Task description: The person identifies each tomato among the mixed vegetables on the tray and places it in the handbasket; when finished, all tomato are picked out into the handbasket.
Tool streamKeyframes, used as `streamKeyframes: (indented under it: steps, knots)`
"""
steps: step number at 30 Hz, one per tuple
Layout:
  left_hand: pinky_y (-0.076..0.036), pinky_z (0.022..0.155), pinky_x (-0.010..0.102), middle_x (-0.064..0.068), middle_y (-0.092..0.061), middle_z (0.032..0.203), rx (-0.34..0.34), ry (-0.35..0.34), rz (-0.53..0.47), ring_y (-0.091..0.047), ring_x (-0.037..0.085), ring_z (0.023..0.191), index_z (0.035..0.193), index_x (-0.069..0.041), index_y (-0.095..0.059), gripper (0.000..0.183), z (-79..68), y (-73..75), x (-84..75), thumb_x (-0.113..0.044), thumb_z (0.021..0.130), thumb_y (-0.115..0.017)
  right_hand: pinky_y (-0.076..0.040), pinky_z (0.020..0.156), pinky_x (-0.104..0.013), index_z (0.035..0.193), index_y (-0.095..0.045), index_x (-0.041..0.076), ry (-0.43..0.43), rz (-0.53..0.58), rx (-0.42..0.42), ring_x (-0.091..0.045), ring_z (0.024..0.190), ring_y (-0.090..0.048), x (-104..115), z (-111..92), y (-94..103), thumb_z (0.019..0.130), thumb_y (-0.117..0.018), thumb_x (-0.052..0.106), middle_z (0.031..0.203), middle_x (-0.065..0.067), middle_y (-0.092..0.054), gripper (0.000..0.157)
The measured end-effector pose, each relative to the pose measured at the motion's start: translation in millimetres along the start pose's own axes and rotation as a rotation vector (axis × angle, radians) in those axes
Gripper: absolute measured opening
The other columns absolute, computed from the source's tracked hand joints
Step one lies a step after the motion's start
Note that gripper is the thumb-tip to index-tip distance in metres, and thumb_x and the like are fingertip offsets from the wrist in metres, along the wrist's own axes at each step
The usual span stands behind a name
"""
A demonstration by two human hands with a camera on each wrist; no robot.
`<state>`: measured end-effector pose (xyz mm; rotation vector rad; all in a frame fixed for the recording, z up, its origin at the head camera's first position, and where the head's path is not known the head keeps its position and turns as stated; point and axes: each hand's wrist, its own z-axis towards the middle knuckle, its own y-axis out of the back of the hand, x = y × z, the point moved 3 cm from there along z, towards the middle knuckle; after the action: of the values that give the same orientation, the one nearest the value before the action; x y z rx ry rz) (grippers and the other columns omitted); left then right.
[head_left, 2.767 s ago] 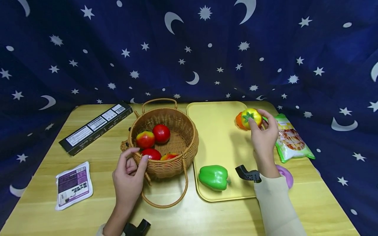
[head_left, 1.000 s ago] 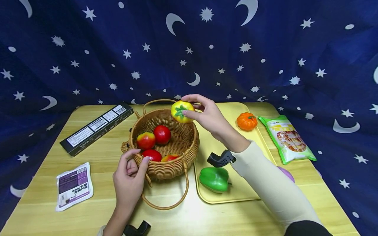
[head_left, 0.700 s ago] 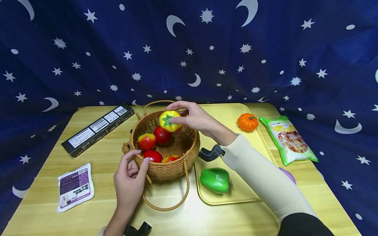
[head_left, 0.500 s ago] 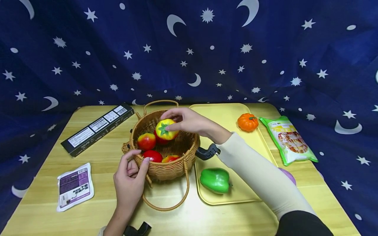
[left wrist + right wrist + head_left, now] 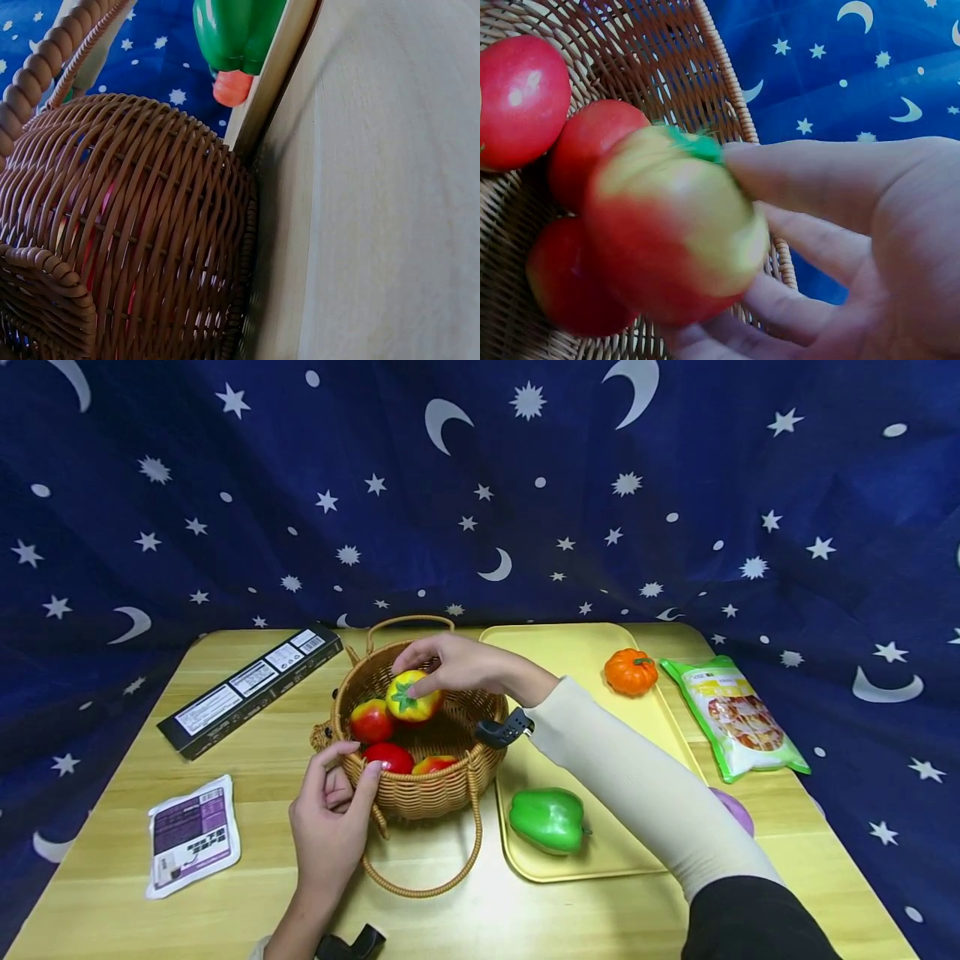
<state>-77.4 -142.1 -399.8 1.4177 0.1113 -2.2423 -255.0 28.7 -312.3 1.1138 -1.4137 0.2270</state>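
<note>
A round wicker basket [image 5: 420, 797] stands left of centre with several toy fruits inside, among them a red-and-yellow one [image 5: 372, 721] and a plain red one [image 5: 390, 758]. With thumb and fingers, my left hand [image 5: 330, 814] grips the basket's near-left rim. Inside the basket my right hand [image 5: 457, 664] holds a yellow-and-red toy fruit with a green leafy top [image 5: 411, 697]; the right wrist view shows this fruit [image 5: 675, 232] overlapping the red fruits [image 5: 577, 285] there. It hides a red fruit behind it in the head view. The left wrist view shows the woven wall [image 5: 142, 202], not the hand.
A yellow tray [image 5: 555, 652] right of the basket bears a green bell pepper [image 5: 547, 820] and a small orange pumpkin [image 5: 630, 672]. Beyond it lie a green-and-white food bag [image 5: 738, 714] and a purple item [image 5: 735, 810]. A black box [image 5: 251, 689] and purple-white packet [image 5: 193, 837] lie left.
My right hand has carried the yellow-and-red fruit from the tray's far right leftward over the rim and lowered it into the basket. My left hand has stayed on the rim.
</note>
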Motion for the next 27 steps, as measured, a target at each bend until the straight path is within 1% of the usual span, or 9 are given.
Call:
streamKeyframes:
  steps: [5, 8, 13, 15, 20, 22, 25, 27]
  knots:
    - [-0.026, 0.055, 0.024, 0.016, -0.033, 0.063, 0.004, 0.001, 0.003, -0.031, 0.013, 0.059, 0.121, -0.006, -0.066, 0.037, 0.9, 0.4, -0.6, -0.003, 0.087, -0.080, -0.041, 0.107, -0.034, 0.126, -0.068, 0.010, -0.036, -0.054, 0.101, -0.022, 0.132, -0.050, -6, 4, -4.5, 0.092, -0.076, 0.011, 0.135, -0.003, -0.061, 0.035]
    - [-0.025, 0.055, 0.024, 0.018, -0.032, 0.063, 0.000, 0.006, 0.011, -0.030, 0.013, 0.059, 0.120, -0.003, -0.065, 0.035, 1.8, 0.5, -5.7, 0.001, 0.087, -0.079, -0.040, 0.108, -0.035, 0.126, -0.068, 0.009, -0.044, -0.064, 0.130, -0.022, 0.133, -0.050, -7, 6, -6.1, 0.092, -0.076, 0.010, 0.135, -0.003, -0.061, 0.035]
    - [-0.024, 0.055, 0.024, 0.021, -0.030, 0.063, -0.011, -0.002, 0.004, -0.029, 0.015, 0.058, 0.115, 0.004, -0.064, 0.031, 3.4, 0.0, -27.4, 0.006, 0.087, -0.076, -0.040, 0.109, -0.035, 0.127, -0.067, 0.006, -0.048, -0.071, 0.132, -0.022, 0.132, -0.051, -8, 10, -7.2, 0.092, -0.076, 0.009, 0.133, -0.003, -0.063, 0.036]
    - [-0.024, 0.055, 0.024, 0.020, -0.030, 0.063, -0.017, -0.008, 0.002, -0.029, 0.016, 0.058, 0.115, 0.005, -0.064, 0.031, 3.7, -0.4, -33.8, 0.007, 0.087, -0.076, -0.041, 0.108, -0.034, 0.127, -0.067, 0.006, -0.050, -0.081, 0.135, -0.020, 0.130, -0.052, -8, 10, -7.5, 0.092, -0.076, 0.009, 0.131, -0.002, -0.064, 0.036]
    - [-0.024, 0.055, 0.023, 0.017, -0.030, 0.063, -0.027, -0.015, 0.009, -0.029, 0.015, 0.058, 0.116, 0.003, -0.065, 0.032, 4.1, -1.8, -36.0, 0.008, 0.086, -0.076, -0.047, 0.100, -0.032, 0.127, -0.066, 0.004, -0.049, -0.076, 0.139, -0.021, 0.119, -0.058, -7, 10, -6.3, 0.093, -0.075, 0.011, 0.127, -0.010, -0.066, 0.036]
    - [-0.024, 0.055, 0.024, 0.018, -0.030, 0.063, -0.021, -0.015, 0.007, -0.029, 0.013, 0.059, 0.115, 0.004, -0.064, 0.031, 5.1, -1.9, -37.1, 0.007, 0.086, -0.076, -0.048, 0.097, -0.032, 0.128, -0.065, 0.003, -0.044, -0.065, 0.134, -0.022, 0.116, -0.059, -6, 10, -5.0, 0.093, -0.075, 0.012, 0.127, -0.014, -0.065, 0.038]
    - [-0.024, 0.055, 0.023, 0.021, -0.030, 0.063, -0.013, -0.010, 0.001, -0.028, 0.010, 0.059, 0.114, 0.005, -0.064, 0.030, 6.3, -1.7, -37.2, 0.007, 0.087, -0.076, -0.048, 0.096, -0.033, 0.127, -0.065, 0.004, -0.037, -0.053, 0.112, -0.021, 0.116, -0.058, -4, 7, -1.9, 0.093, -0.076, 0.014, 0.129, -0.015, -0.064, 0.037]
    - [-0.024, 0.055, 0.023, 0.022, -0.029, 0.063, -0.008, -0.007, -0.002, -0.028, 0.008, 0.059, 0.114, 0.005, -0.063, 0.030, 6.5, -1.7, -35.5, 0.007, 0.087, -0.076, -0.048, 0.097, -0.033, 0.125, -0.066, 0.007, -0.022, -0.058, 0.092, -0.021, 0.117, -0.058, -1, 3, 1.1, 0.093, -0.076, 0.015, 0.128, -0.013, -0.065, 0.035]
